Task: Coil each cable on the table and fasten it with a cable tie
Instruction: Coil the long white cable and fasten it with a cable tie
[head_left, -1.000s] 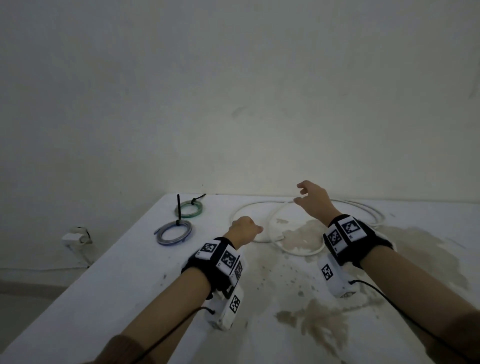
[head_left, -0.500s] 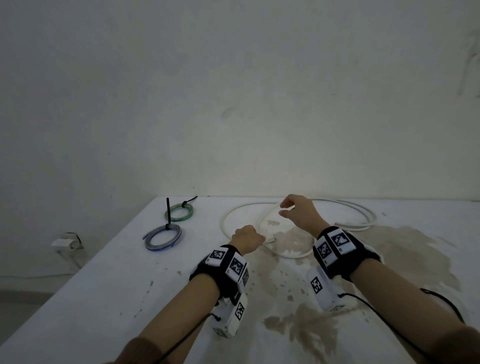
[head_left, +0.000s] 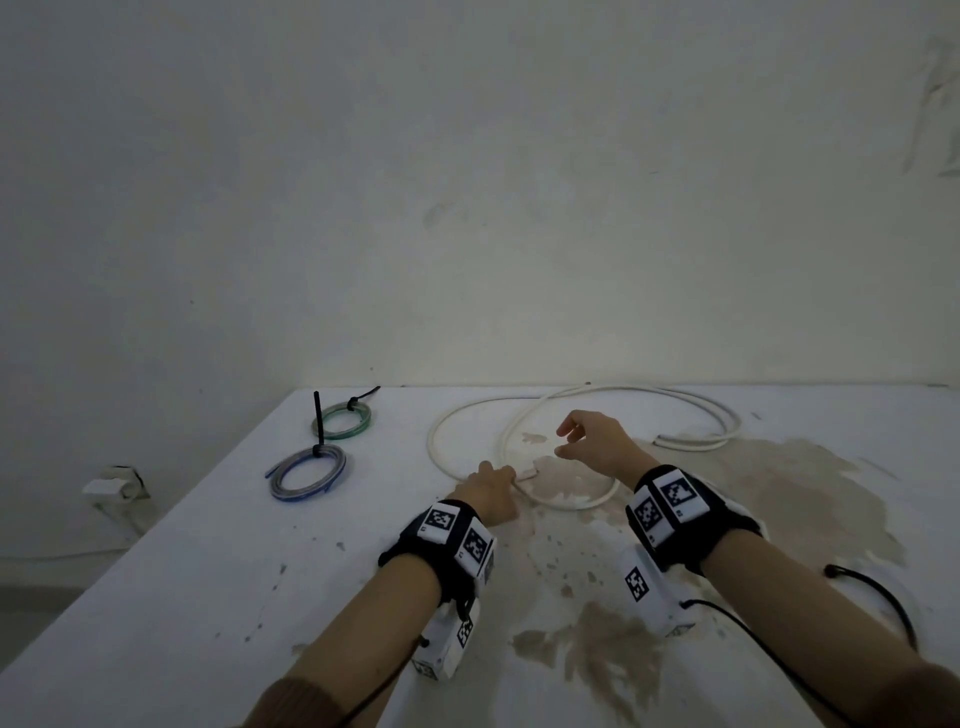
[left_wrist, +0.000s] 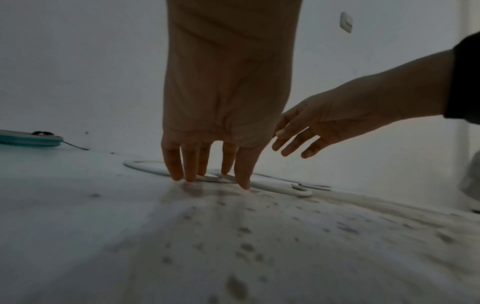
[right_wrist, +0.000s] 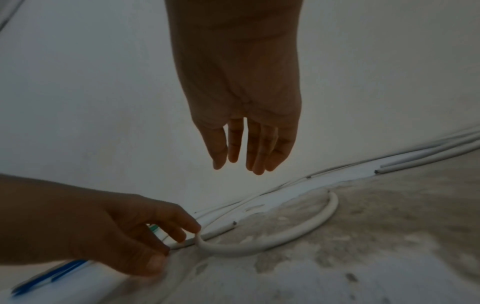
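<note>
On a stained white table (head_left: 156, 597), a person's left hand (head_left: 485, 493) rests fingertips-down on the near arc of a loose white cable (head_left: 571, 501), fingers bent over the strand where two loops cross, though whether they truly pinch it cannot be told. The right hand (head_left: 597, 441) hovers just above and beyond, fingers slack and holding nothing. The cable sprawls ahead of both hands, nearer the left, its overlapping loops running left to right toward a cut end (head_left: 660, 440) at far right; beyond, far left, lie a tied blue coil (head_left: 306, 475) and green coil (head_left: 343, 421).
</note>
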